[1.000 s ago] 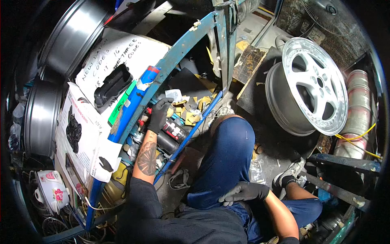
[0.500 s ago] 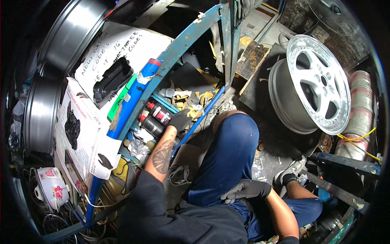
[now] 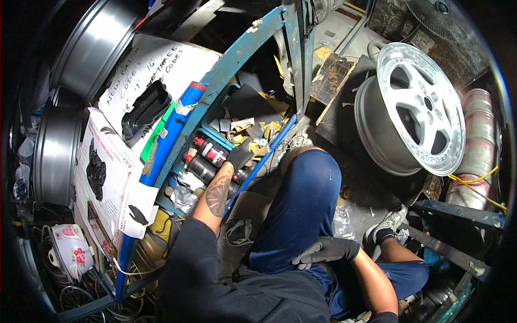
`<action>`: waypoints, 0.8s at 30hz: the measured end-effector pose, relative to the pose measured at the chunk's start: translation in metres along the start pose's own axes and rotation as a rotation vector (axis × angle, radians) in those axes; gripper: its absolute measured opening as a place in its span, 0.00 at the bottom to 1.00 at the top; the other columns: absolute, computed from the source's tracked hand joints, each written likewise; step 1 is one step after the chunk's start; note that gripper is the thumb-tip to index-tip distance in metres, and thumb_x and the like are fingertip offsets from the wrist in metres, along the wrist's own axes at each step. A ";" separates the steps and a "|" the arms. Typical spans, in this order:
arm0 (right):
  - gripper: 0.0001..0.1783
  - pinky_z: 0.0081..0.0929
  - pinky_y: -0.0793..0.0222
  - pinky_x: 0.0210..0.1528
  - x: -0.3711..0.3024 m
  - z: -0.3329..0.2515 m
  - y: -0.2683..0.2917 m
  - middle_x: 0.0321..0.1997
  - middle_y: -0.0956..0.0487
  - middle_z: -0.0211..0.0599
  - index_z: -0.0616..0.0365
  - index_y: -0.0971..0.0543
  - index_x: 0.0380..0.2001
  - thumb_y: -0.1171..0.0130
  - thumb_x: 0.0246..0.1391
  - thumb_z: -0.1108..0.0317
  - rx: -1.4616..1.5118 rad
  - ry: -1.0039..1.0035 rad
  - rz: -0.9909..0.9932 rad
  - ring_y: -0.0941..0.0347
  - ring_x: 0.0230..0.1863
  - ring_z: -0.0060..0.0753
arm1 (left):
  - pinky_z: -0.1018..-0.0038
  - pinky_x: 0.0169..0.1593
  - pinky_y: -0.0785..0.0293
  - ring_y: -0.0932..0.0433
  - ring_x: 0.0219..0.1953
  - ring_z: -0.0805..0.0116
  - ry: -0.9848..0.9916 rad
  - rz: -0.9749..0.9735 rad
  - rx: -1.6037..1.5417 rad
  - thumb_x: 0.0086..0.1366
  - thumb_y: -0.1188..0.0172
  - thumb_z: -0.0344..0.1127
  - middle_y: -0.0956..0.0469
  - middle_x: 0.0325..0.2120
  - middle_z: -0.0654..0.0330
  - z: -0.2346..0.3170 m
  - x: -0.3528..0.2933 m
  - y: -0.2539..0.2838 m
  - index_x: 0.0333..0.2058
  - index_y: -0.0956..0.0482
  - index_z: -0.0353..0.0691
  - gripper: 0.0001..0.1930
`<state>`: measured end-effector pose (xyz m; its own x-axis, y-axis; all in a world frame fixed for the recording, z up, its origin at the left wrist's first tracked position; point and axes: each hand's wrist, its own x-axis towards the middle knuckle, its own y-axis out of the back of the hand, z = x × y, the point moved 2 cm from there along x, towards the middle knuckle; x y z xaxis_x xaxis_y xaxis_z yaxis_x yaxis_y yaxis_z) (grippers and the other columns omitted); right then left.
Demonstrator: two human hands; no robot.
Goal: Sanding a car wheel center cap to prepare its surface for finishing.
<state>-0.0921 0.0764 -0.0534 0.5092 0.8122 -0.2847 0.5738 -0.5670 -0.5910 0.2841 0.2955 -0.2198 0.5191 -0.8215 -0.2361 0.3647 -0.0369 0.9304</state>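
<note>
My left hand [image 3: 238,156], in a dark glove, reaches into a blue-framed bin beside my knee. Its fingers stretch toward a heap of yellow and grey sandpaper scraps [image 3: 257,132], and nothing shows in its grasp. Close by the wrist lie two dark bottles with red caps, a labelled bottle [image 3: 214,153] and a plain black bottle [image 3: 201,169]. Across my lap, my gloved right hand [image 3: 326,252] rests on my blue-trousered thigh, fingers extended and holding nothing. A silver five-spoke wheel rim [image 3: 425,105] leans to the right, apart from both hands.
A blue metal frame [image 3: 180,116] curves between me and white cardboard boxes [image 3: 110,156] on the left. More bare wheel rims [image 3: 53,156] stand behind them. At the far right are stacked metal cans [image 3: 476,137] and a yellow cord [image 3: 474,182]. A floral pot [image 3: 72,252] sits lower left.
My left hand has shifted slightly within the bin, its fingers now angled more upward over the scraps. My right hand stays on my thigh. The view has moved a little.
</note>
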 end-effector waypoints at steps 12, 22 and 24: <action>0.24 0.26 0.25 0.54 0.013 -0.010 -0.007 0.48 0.15 0.39 0.56 0.21 0.59 0.46 0.70 0.52 -0.029 0.006 -0.008 0.20 0.45 0.26 | 0.62 0.48 0.23 0.18 0.44 0.50 0.155 0.105 0.006 0.64 0.45 0.44 0.16 0.39 0.48 -0.053 -0.015 -0.001 0.41 0.17 0.40 0.16; 0.24 0.25 0.24 0.55 0.007 -0.008 -0.002 0.48 0.15 0.40 0.57 0.21 0.59 0.46 0.69 0.52 -0.030 0.011 0.000 0.20 0.46 0.26 | 0.68 0.46 0.22 0.18 0.39 0.60 0.331 0.594 -0.750 0.67 0.47 0.30 0.18 0.40 0.53 -0.049 -0.060 0.052 0.53 0.24 0.35 0.17; 0.24 0.26 0.24 0.55 -0.001 0.001 0.001 0.48 0.15 0.40 0.57 0.21 0.59 0.46 0.70 0.52 -0.016 -0.003 0.040 0.19 0.46 0.26 | 0.66 0.50 0.23 0.18 0.44 0.59 0.393 0.511 -0.662 0.67 0.48 0.32 0.17 0.42 0.50 -0.025 -0.039 0.046 0.55 0.24 0.36 0.19</action>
<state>-0.0923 0.0752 -0.0546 0.5299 0.7892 -0.3103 0.5630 -0.6010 -0.5673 0.2998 0.3400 -0.1742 0.9196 -0.3917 -0.0318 0.3237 0.7091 0.6264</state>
